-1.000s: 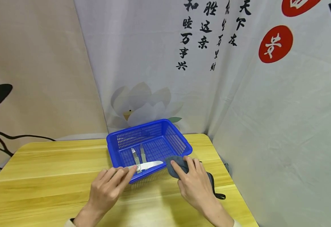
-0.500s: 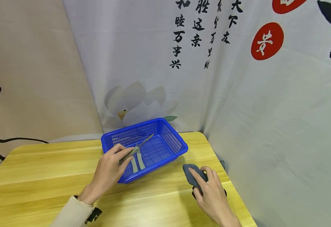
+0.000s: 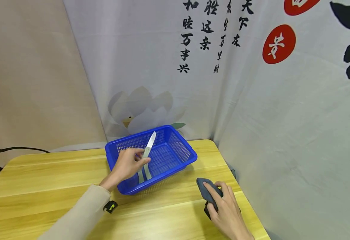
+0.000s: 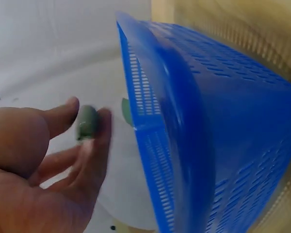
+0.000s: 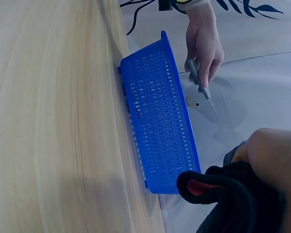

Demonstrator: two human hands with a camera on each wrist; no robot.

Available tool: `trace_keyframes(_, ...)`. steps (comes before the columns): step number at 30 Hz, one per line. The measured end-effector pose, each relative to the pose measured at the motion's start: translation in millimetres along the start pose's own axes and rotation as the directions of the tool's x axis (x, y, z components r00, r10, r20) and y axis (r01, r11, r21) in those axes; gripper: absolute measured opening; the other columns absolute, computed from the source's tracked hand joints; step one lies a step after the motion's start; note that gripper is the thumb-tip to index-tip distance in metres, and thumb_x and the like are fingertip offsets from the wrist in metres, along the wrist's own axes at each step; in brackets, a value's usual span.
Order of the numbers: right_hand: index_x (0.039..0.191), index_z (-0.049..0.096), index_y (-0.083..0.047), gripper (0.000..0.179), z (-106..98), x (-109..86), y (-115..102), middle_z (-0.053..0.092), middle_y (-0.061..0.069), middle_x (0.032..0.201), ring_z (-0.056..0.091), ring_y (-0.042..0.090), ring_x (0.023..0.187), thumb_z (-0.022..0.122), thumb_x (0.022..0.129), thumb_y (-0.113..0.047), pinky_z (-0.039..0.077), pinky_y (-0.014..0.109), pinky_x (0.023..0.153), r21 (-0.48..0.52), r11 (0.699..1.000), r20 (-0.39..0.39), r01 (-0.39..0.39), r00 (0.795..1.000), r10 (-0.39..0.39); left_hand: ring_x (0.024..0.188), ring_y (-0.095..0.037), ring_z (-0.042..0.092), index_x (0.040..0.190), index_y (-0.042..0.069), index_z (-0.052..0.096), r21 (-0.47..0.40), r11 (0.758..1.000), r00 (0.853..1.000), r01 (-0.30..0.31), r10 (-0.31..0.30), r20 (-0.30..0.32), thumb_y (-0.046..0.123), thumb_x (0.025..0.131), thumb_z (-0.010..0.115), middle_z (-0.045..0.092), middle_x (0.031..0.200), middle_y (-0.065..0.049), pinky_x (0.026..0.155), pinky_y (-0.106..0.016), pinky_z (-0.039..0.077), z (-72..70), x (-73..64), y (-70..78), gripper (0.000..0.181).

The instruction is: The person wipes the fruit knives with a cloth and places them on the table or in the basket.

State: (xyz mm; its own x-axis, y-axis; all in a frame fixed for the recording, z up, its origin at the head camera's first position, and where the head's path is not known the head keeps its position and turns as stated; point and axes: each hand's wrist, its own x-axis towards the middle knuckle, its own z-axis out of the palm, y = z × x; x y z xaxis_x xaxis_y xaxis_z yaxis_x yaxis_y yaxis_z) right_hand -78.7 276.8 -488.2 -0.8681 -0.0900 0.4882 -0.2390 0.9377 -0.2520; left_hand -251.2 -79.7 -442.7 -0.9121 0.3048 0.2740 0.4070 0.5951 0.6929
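My left hand (image 3: 128, 163) pinches the pale green handle of a small knife (image 3: 147, 151) between thumb and fingers, above the blue basket (image 3: 179, 146). Its blade points up and away. Seen in the left wrist view, the blurred knife handle (image 4: 88, 121) sits between thumb and fingertips, outside the basket's rim line. Two more knives (image 3: 147, 172) with pale handles lie side by side in the basket, their far ends hidden behind the hand. At the right, my right hand (image 3: 228, 211) grips a dark grey cloth (image 3: 205, 190); a red inner fold shows in the right wrist view.
The basket stands near the back edge of a wooden table (image 3: 57, 186), close to a printed curtain (image 3: 144, 66). Another curtain hangs along the table's right side. Black cables (image 3: 15, 147) run behind the left back corner.
My left hand has carried the knife from the basket's front edge to over its middle and turned the blade upward. The right hand with the cloth has drawn away to the right and nearer.
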Motion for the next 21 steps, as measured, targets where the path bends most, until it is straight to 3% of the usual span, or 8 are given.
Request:
trace_keyframes(4, 0.149, 0.074, -0.027, 0.066, 3.6, 0.9, -0.2, 0.066, 0.014, 0.135, 0.053, 0.019, 0.106, 0.083, 0.089, -0.002, 0.045, 0.031, 0.078, 0.005, 1.0, 0.018, -0.006, 1.0, 0.006, 0.123, -0.041, 0.079, 0.163, -0.007, 0.053, -0.004, 0.995, 0.99, 0.096, -0.095, 0.099, 0.041, 0.111, 0.074, 0.078, 0.137, -0.025, 0.1, -0.054, 0.068, 0.0, 3.5, -5.7, 0.073)
trace_keyframes(7, 0.149, 0.074, -0.027, 0.064, 4.8, 2.9, -0.2, 0.066, 0.015, 0.136, 0.055, 0.02, 0.107, 0.083, 0.09, -0.003, 0.046, 0.032, 0.078, 0.004, 1.0, 0.036, -0.01, 0.999, 0.01, 0.138, -0.047, 0.071, 0.169, -0.002, 0.045, 0.012, 0.994, 0.988, 0.112, -0.113, 0.108, 0.049, 0.112, 0.069, 0.072, 0.149, -0.027, 0.112, -0.063, 0.061, -2.3, -1.1, -8.7, 0.08)
trace_keyframes(14, 0.146, 0.074, -0.025, 0.058, 4.7, 11.0, 5.3, 0.068, 0.016, 0.139, 0.059, 0.024, 0.108, 0.084, 0.092, -0.006, 0.05, 0.039, 0.084, -0.031, 1.0, 0.085, 0.0, 0.996, 0.003, 0.151, -0.053, 0.058, 0.167, 0.003, 0.051, 0.059, 0.998, 0.999, 0.032, -0.031, -0.018, 0.044, 0.113, 0.07, 0.063, 0.161, -0.027, 0.122, -0.074, 0.049, -16.1, -26.7, -12.0, 0.071)
trace_keyframes(17, 0.145, 0.075, -0.024, 0.057, 7.2, 15.1, 11.5, 0.068, 0.018, 0.139, 0.061, 0.029, 0.108, 0.085, 0.092, -0.008, 0.052, 0.045, 0.088, -0.072, 0.997, 0.094, 0.031, 0.995, -0.025, 0.156, -0.056, 0.051, 0.167, 0.004, 0.052, 0.087, 0.996, 0.998, -0.003, 0.009, -0.069, 0.041, 0.113, 0.071, 0.058, 0.166, -0.028, 0.125, -0.078, 0.043, -24.6, -43.2, -14.5, 0.068)
trace_keyframes(21, 0.145, 0.075, -0.023, 0.056, 11.5, 18.6, 21.6, 0.068, 0.021, 0.14, 0.06, 0.034, 0.108, 0.085, 0.092, -0.008, 0.053, 0.049, 0.092, -0.134, 0.989, 0.105, 0.07, 0.993, -0.056, 0.151, -0.058, 0.055, 0.165, 0.004, 0.055, 0.142, 0.989, 0.989, -0.041, 0.06, -0.134, 0.036, 0.112, 0.073, 0.056, 0.166, -0.03, 0.118, -0.08, 0.047, -32.9, -70.7, -20.9, 0.064)
